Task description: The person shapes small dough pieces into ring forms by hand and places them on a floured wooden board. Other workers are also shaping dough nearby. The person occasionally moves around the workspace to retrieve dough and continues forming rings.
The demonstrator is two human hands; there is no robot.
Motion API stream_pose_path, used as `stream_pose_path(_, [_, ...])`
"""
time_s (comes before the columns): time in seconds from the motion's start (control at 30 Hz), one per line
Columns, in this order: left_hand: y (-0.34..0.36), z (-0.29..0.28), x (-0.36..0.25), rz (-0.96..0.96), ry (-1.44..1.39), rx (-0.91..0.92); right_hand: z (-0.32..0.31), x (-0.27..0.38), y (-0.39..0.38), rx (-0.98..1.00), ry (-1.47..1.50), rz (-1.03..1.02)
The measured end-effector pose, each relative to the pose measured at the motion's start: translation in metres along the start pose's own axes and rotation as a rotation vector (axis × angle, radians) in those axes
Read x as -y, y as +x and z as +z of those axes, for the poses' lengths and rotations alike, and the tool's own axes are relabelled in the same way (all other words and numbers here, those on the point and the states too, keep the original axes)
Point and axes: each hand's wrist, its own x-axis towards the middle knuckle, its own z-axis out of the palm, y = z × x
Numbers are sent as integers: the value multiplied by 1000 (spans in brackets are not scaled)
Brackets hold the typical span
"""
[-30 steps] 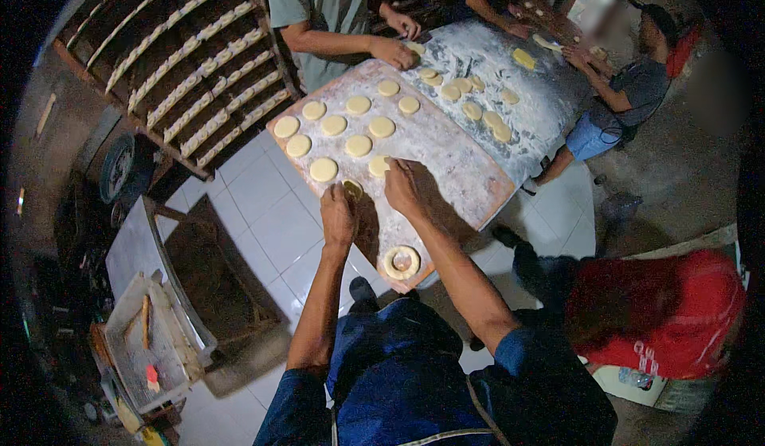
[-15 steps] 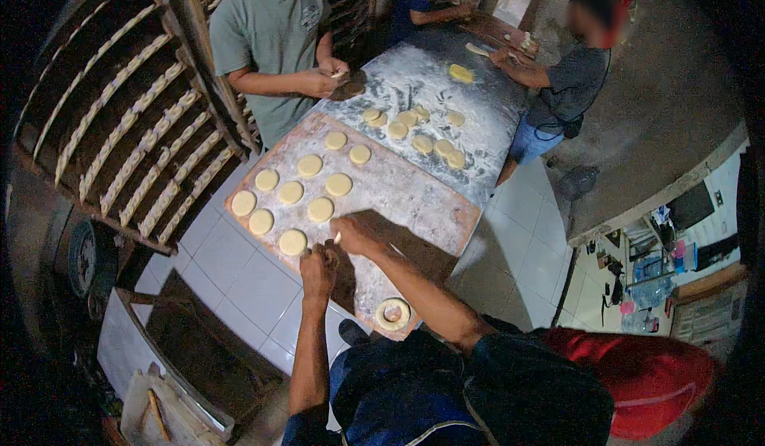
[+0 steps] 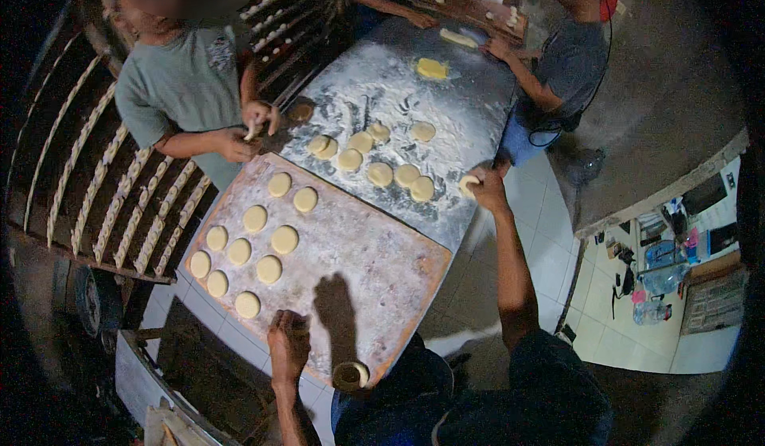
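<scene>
Dough: a pale round flattened dough disc (image 3: 468,184) is being gripped at the near right edge of the flour-dusted grey metal table (image 3: 470,103), beside other discs.
Right hand: the right hand (image 3: 488,187) is being closed around it, probably for lifting.
Left hand: the left hand (image 3: 288,344) is being rested, fingers curled and holding nothing, on the near edge of the floured brown wooden board (image 3: 382,263), seemingly as a brace.
Room: the board's right half is being left bare.

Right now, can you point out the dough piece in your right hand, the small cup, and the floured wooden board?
Dough piece (image 3: 468,183), head view, on its pale top.
Cup (image 3: 351,376), head view, on its rim.
Board (image 3: 382,263), head view, on a bare floured patch.
</scene>
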Motion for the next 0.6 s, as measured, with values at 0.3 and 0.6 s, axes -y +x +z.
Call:
stream_pose_path(0.3, [159,152,-128,-94,-912,-195,-4,-7,14,139,-16,-35])
stream_pose_path(0.6, [136,151,-149,-456,-1274,-81,4,127,-86,448,992,343])
